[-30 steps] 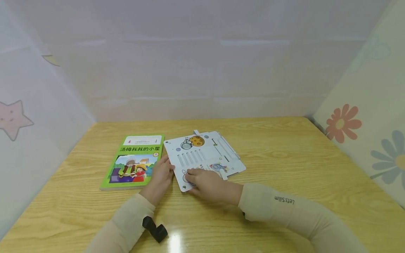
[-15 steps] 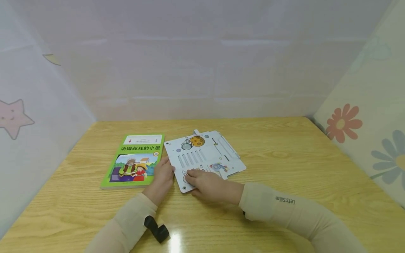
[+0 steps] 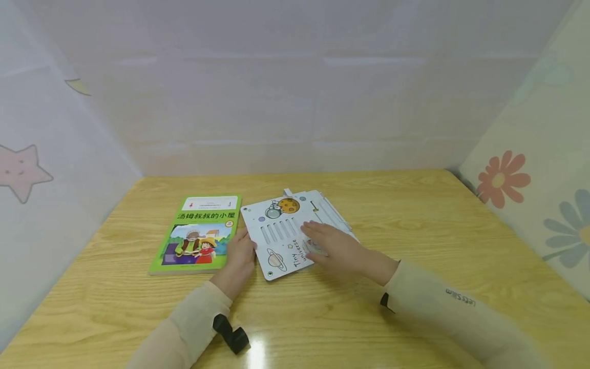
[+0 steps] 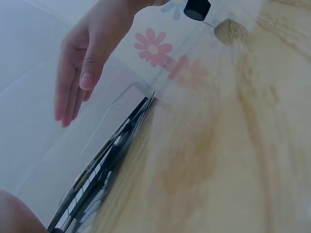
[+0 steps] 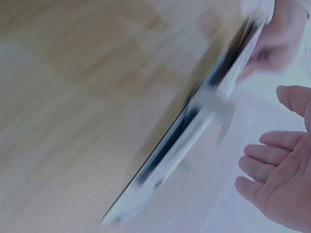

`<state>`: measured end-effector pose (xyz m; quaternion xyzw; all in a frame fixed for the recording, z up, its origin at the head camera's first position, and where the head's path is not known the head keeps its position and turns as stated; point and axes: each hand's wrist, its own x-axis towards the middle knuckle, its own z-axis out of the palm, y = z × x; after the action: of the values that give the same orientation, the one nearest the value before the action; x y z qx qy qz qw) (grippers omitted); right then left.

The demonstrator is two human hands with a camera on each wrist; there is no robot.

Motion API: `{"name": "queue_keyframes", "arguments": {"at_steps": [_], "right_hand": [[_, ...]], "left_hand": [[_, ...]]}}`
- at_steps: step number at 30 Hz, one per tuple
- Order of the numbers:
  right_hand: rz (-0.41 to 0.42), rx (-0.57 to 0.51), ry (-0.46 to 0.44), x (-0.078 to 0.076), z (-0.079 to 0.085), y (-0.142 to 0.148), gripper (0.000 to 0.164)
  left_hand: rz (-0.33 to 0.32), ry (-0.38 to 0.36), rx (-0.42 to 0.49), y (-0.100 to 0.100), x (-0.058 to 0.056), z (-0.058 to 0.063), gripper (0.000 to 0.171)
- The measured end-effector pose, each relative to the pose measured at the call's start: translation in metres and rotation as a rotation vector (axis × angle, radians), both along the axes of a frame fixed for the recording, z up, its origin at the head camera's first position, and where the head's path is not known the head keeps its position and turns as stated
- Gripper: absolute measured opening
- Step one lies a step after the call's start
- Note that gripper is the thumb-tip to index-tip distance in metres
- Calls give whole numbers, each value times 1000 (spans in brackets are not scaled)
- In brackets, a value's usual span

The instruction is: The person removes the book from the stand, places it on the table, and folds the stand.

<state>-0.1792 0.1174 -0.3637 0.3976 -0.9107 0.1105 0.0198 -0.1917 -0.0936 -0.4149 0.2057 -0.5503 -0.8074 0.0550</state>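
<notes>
A white, flat board (image 3: 287, 238) is lying on the wooden table (image 3: 424, 225), its left edge meeting the fingers of the left hand (image 3: 239, 258) and its right part passing beneath those of the right hand (image 3: 342, 248). Its face is showing an astronaut (image 3: 273, 210) and an orange planet (image 3: 289, 206) beyond the left fingertips, a row of slots (image 3: 280, 230) between the two hands, and a ringed planet (image 3: 276, 259) nearer the person. A small white clip (image 3: 288, 192) is standing at the far edge, beyond both sets of fingers. Seen side-on in the wrist views, the board is showing layers with a dark gap between them.

The longer-looking axis is running from the left fingers rightward and slightly away, under the right hand; the lettering, "Tiny universe" (image 3: 299, 256), is running sideways, away from the person.

The right fingers are reaching nearly straight, close together, thumb apart, hovering above the board and hiding some of its print. The left fingers are lying along the edge, partly hidden; whether they are pinching it, one cannot tell. A green book (image 3: 195, 234) is lying just left of them. The right wrist view is blurring the board and cutting off the right hand.
</notes>
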Motion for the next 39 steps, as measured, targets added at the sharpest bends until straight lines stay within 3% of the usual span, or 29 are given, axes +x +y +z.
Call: {"name": "queue_keyframes", "arguments": {"at_steps": [5,13,18,25,39], "right_hand": [[-80,-18,35,-18,-4,35,66],[-135,39,-74,-33,-11,69,85],[-137,57,-112,-39,-18,72,88],[-127,39,-91,-44,-19,70,86],[-112,26,-94,-44,-22,66,79]], "left_hand": [[-2,-13,-6,0,0,0,71],[0,-17,3,0,2,3,71],[-17,-20,11,0,3,4,70],[-18,-28,-15,0,1,4,71],[-17,2,23,0,0,3,71]]}}
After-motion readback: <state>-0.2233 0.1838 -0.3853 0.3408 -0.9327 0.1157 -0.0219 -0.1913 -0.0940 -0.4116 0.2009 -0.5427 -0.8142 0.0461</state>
